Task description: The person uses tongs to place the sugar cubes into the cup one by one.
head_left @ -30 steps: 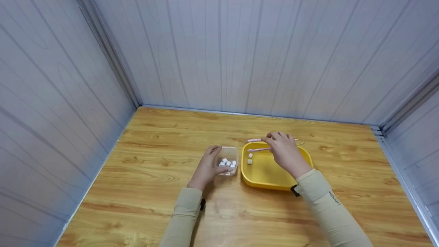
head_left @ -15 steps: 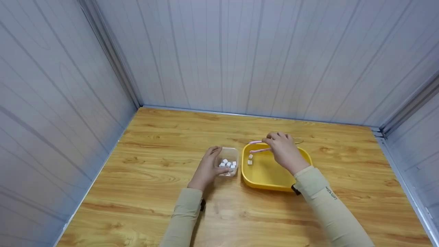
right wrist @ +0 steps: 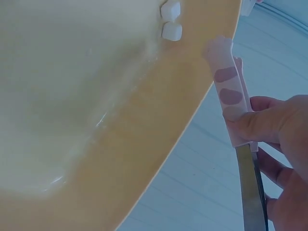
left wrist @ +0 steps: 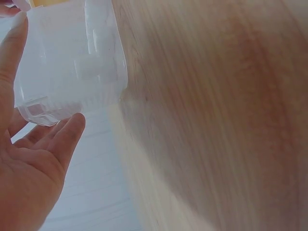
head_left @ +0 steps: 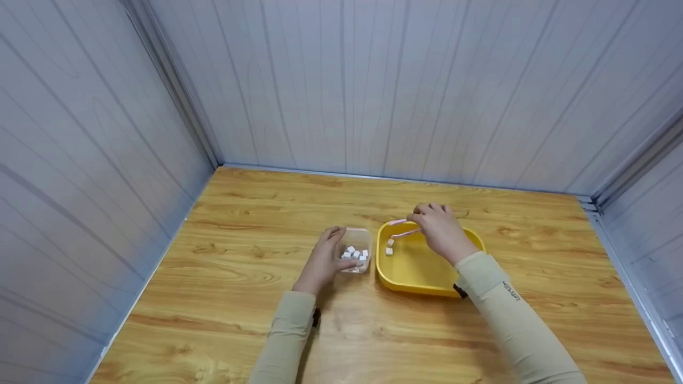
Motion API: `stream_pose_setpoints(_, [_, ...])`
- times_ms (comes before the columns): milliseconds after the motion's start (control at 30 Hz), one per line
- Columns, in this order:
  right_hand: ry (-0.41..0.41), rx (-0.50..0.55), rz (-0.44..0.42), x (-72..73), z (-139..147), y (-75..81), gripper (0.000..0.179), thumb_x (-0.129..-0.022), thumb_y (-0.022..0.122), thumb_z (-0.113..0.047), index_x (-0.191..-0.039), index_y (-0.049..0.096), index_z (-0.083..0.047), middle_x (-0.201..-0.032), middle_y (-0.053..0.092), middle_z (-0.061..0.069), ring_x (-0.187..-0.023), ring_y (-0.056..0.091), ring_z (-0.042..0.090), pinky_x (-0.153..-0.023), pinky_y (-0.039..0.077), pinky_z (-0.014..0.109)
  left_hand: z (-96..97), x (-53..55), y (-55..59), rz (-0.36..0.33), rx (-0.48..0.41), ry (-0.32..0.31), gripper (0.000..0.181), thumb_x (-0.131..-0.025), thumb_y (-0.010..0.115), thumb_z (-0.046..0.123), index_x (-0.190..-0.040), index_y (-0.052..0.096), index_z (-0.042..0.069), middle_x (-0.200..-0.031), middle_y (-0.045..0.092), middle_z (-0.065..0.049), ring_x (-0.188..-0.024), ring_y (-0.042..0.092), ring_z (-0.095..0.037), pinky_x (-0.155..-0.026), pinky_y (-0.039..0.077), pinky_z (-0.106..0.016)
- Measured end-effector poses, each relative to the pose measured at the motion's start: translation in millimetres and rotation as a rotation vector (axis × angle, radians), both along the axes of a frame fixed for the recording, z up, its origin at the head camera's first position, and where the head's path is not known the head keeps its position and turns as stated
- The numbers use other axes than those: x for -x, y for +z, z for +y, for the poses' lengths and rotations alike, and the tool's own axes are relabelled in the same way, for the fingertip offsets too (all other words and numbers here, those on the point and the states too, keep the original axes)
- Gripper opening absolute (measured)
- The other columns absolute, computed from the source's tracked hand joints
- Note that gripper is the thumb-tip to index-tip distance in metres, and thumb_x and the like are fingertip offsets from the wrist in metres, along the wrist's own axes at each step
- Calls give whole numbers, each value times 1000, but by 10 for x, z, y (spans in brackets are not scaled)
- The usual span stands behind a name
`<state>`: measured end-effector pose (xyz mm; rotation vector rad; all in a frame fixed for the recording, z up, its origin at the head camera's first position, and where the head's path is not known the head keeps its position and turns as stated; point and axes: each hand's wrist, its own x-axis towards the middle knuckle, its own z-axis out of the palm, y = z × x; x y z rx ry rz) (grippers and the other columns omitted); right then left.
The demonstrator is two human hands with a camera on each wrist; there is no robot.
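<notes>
My left hand (head_left: 320, 260) grips a small clear plastic container (head_left: 358, 239) from its left side, thumb at the near end and fingers at the far end. Several white cubes (head_left: 356, 254) lie in it. To its right stands a yellow tray (head_left: 427, 271); two more white cubes, one (head_left: 390, 242) behind the other (head_left: 389, 251), sit at its left inner wall. Over the tray's far part, my right hand (head_left: 442, 232) pinches pink-tipped metal tongs (right wrist: 228, 91). In the head view their two tips are apart and point left, just beyond the cubes, with nothing between them.
A wood-grain table (head_left: 256, 234) carries both containers, which stand close side by side. Pale panel walls (head_left: 368, 96) enclose it at the back, left and right. A black strap (head_left: 459, 291) shows at the right wrist.
The tong tips have shifted slightly right and dipped toward the cubes, and the metal loop behind the right hand is now mostly hidden. The left hand, containers and cubes stay in place.
</notes>
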<state>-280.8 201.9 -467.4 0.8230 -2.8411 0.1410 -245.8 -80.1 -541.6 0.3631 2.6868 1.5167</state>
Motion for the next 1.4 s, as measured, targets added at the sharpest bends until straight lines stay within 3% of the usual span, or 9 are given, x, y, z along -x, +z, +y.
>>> stream_pose_setpoints(367, [8, -30, -40, 1, -61, -43, 34, -82, 72, 3, -111, 72, -15, -105, 61, 5, -96, 50, 27, -84, 41, 51, 13, -12, -14, 25, 22, 6, 89, -71, 85, 25, -144, 40, 1, -148, 35, -10, -135, 33, -25, -111, 28, -34])
stream_pose_setpoints(733, [33, -42, -41, -1, -70, -131, 31, -86, 67, 4, -109, 74, -16, -104, 61, 3, -93, 50, 26, -82, 41, 48, 9, -3, -10, 27, 49, -4, 91, -72, 84, 28, -144, 38, 0, -147, 34, -15, -134, 35, -28, -110, 31, -37])
stream_pose_setpoints(900, [34, -58, -48, 4, -75, -167, 34, -85, 67, 6, -110, 74, -16, -103, 60, 4, -93, 50, 26, -86, 41, 52, 9, 1, -12, 24, 55, 3, 91, -71, 84, 30, -145, 39, 2, -147, 35, -13, -134, 34, -26, -110, 29, -35])
stream_pose_setpoints(1400, [39, -64, -42, 13, -117, -216, 38, -84, 65, 11, -108, 75, -16, -101, 59, 4, -94, 49, 27, -93, 37, 60, 6, -6, -12, 25, -5, -4, 93, -70, 85, 28, -145, 38, 0, -148, 33, -13, -134, 34, -26, -109, 31, -34])
